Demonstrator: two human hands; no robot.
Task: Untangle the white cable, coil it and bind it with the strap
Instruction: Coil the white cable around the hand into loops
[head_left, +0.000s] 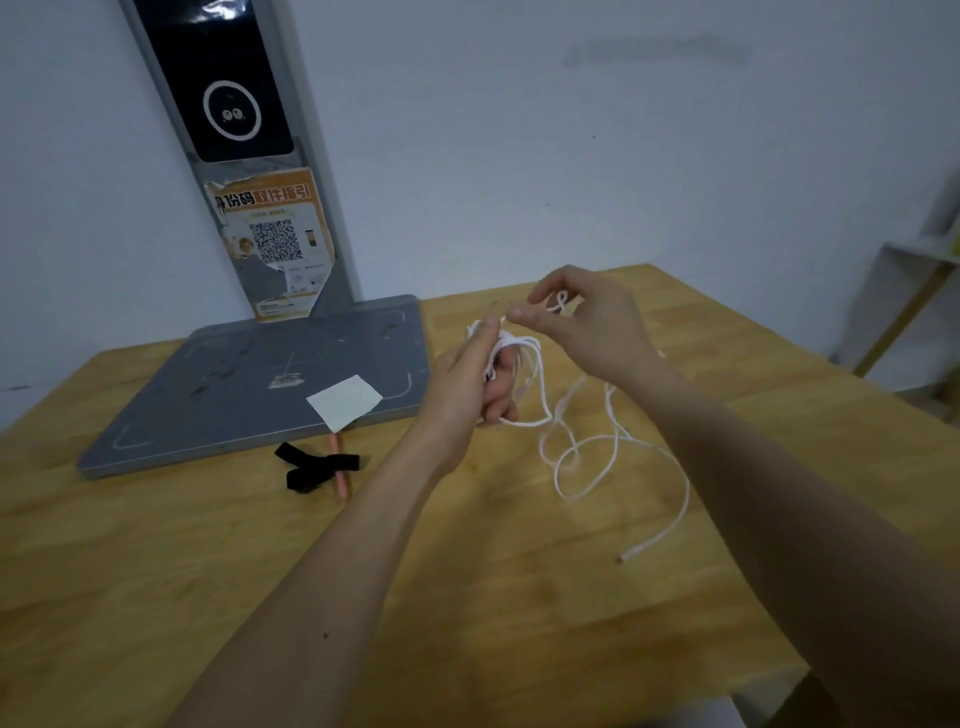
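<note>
Cable (597, 447) loops near table (519, 649) edge, beside both hands.

1. The white cable (582, 447) is thin and still tangled: a bunch of loops is gathered up above the counter, the rest trails in loose, crossing curves on the wood, and one free end lies nearest the camera.
2. The strap (317, 466) is black, lying folded and crossed over itself, well left of the cable.
</note>
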